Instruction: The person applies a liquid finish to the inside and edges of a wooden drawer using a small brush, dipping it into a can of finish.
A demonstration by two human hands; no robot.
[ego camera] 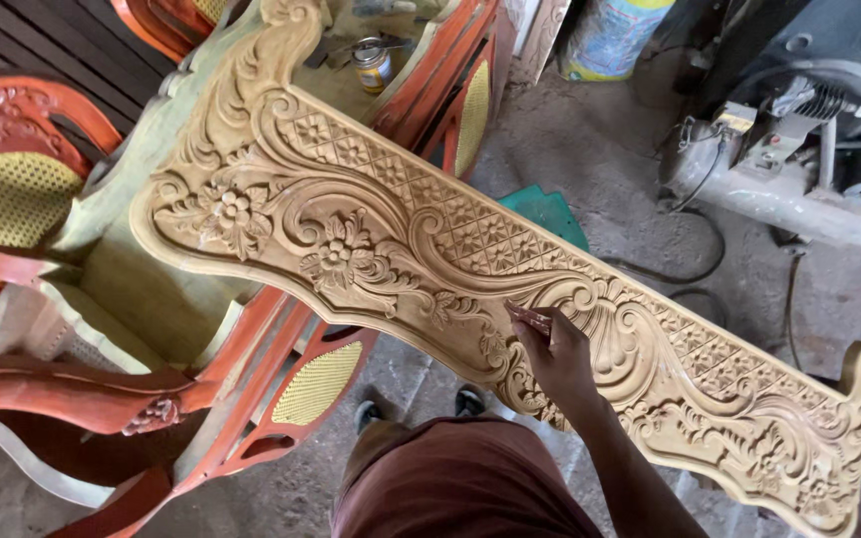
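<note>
A long pale wooden panel (381, 229), carved with flowers, scrolls and a lattice band, runs from the upper left to the lower right. It rests on stacked furniture at its left end. My right hand (557, 361) lies on the carved scrollwork near the panel's middle, with its fingers closed on a small reddish-brown piece of sandpaper (529, 318) pressed against the wood. My forearm comes in from the lower right. My left hand is out of sight.
Orange-red chairs (22, 179) with yellow cane panels are piled at the left and under the panel. A small tin can (373, 63) sits at the top. A grey motor machine (789, 169) with cables, a green object (546, 213) and a sack (610, 35) stand on the dusty floor.
</note>
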